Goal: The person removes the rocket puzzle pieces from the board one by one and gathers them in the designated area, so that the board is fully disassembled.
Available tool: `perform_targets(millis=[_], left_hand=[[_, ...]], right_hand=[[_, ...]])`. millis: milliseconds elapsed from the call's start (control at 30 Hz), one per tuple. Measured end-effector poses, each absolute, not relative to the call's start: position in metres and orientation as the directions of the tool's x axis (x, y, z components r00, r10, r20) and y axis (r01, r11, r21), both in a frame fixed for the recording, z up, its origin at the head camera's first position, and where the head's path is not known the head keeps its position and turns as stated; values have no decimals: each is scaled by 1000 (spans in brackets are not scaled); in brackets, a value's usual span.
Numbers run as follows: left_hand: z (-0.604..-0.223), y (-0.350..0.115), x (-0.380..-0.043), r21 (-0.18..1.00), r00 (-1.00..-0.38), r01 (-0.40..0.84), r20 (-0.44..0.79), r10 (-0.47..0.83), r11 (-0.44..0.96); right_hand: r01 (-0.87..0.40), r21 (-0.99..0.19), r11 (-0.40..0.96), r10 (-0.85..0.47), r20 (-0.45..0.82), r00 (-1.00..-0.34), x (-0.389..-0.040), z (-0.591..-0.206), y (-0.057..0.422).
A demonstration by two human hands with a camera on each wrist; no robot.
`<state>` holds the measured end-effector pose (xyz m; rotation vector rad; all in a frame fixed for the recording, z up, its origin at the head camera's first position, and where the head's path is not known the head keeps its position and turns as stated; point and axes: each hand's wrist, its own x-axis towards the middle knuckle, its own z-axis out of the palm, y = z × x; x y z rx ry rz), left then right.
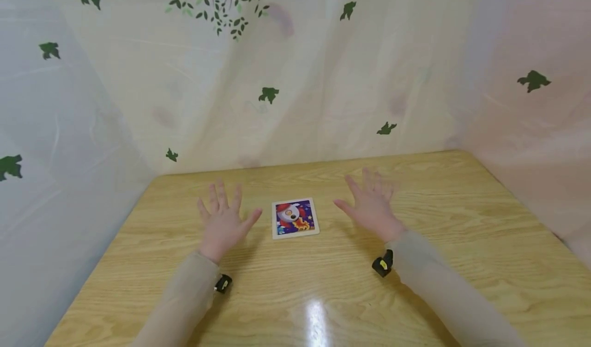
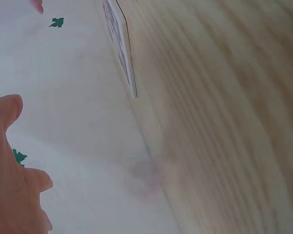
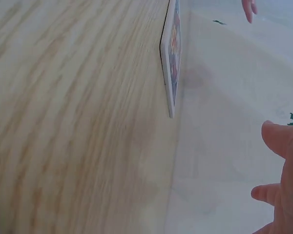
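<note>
Two hands hang over the table [image 1: 286, 275] in the head view, fingers spread: the left hand [image 1: 223, 226] and, slightly blurred, the right hand [image 1: 373, 206]. Between them I see a tile [image 1: 295, 218] lying flat, touched by neither, white-bordered around a rocket picture. Behind rises a pale sheet [image 1: 323, 105] with green shapes. From the left wrist, the left hand's fingers stand apart from the tile. From the right wrist, the right hand is likewise clear of its pale edge.
</note>
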<state>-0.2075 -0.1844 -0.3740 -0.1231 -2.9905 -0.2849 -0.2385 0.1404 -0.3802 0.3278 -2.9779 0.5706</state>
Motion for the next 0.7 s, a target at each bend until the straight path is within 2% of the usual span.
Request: perform_targets(millis=[233, 467, 700], left_hand=[[-372, -159, -223, 190, -991, 132, 51, 125, 973], [-378, -138, -235, 173, -985, 163, -25, 170, 971], [-385, -126, -241, 184, -953, 253, -119, 277, 950]], right_hand=[[-292, -399, 869, -270, 113, -956, -259, -393, 117], [-380, -387, 840, -389, 58, -919, -276, -399, 102], [-433, -446, 783, -476, 17, -879, -288, -400, 91]])
